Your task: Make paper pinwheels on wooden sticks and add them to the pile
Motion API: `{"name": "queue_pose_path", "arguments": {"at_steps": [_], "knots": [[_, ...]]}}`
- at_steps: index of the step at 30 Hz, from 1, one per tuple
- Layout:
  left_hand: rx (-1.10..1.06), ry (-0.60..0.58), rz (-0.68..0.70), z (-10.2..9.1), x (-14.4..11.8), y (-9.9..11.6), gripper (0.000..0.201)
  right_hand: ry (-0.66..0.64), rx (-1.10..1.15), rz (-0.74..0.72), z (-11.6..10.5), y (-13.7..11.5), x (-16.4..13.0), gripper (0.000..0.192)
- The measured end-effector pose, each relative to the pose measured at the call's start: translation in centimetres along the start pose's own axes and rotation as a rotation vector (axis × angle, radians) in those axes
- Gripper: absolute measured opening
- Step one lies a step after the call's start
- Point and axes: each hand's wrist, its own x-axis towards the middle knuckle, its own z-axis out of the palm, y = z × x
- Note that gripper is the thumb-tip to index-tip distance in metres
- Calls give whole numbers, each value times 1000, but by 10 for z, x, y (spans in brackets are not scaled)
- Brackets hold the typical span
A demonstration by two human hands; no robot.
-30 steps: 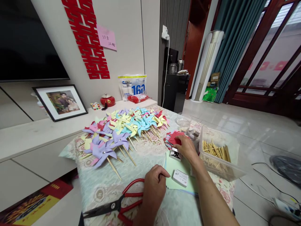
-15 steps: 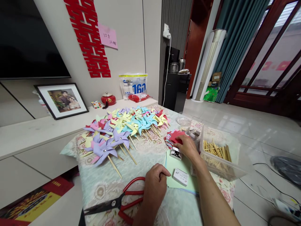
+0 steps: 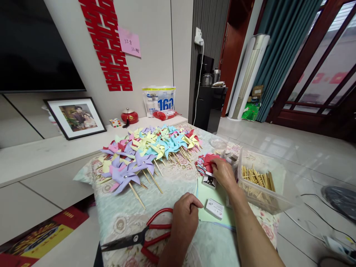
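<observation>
Your right hand (image 3: 224, 174) lies on the stack of red papers (image 3: 205, 163), fingers curled loosely over its near edge; you cannot tell whether they pinch a sheet. Just under that hand sits a small black-and-white box (image 3: 209, 181), and right of the wrist stands a clear tub (image 3: 267, 196) holding wooden sticks (image 3: 257, 177). Beyond the hand is a small clear cup (image 3: 219, 144).

Your left hand (image 3: 185, 220) rests as a loose fist on the table (image 3: 125, 222), holding nothing, its knuckles touching the edge of a pale green sheet (image 3: 214, 202). A small white card box (image 3: 214, 208) lies on that sheet, between your two forearms. Just left of your left hand lie the red-handled scissors (image 3: 144, 237), blades shut, the handle loops touching your hand's side.

Ahead and left of both hands, well apart from them, a heap of finished pinwheels (image 3: 147, 150) in purple, yellow, blue and pink covers the far part of the table, sticks pointing towards you.
</observation>
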Motion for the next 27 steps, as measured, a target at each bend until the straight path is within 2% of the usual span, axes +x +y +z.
{"name": "queue_pose_path", "arguments": {"at_steps": [5,10,13,15,17,19,22,25,27], "knots": [[-31,17,-9,-1,1,1,31,164,40,-37,2,0,1,26],[-139,52,-69,-2,1,0,26,390,139,-82,-9,-12,-2,26],[-275,78,-194,-2,3,-5,18,483,406,-76,-16,-28,-8,21],[-397,147,-267,-4,7,-8,22,438,745,1,-17,-40,-13,16],[-538,236,-301,-7,11,-8,32,296,1079,116,-16,-53,-18,16],[-677,285,-301,-12,16,-5,44,131,1319,222,-13,-66,-25,20],[-875,261,-253,-19,19,4,56,-39,1487,331,-9,-81,-34,26],[-994,197,-211,-22,17,11,49,-106,1519,378,-6,-90,-41,28],[-1018,195,-218,-22,16,11,42,-140,1502,389,-5,-93,-44,29]]}}
